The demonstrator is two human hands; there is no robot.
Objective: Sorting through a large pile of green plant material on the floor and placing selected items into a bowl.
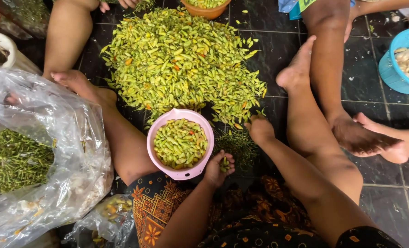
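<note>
A big heap of small yellow-green chilies [181, 59] lies on the dark tiled floor in front of me. A pink bowl [155, 138] partly filled with chilies sits between my legs. My left hand [219, 167] rests palm up just right of the bowl, cupping a few chilies [224, 163]. My right hand [259, 128] reaches to the heap's near edge, fingers curled down among the chilies; whether it holds any is hidden. A small scatter of green stems [239, 147] lies between my hands.
A clear plastic bag [71, 151] holding green stems stands at left. Another person's legs and feet [351, 133] are at right, another leg [66, 32] at upper left. A blue basket [392, 73] with pale cloves sits far right. An orange bowl [206, 11] stands beyond the heap.
</note>
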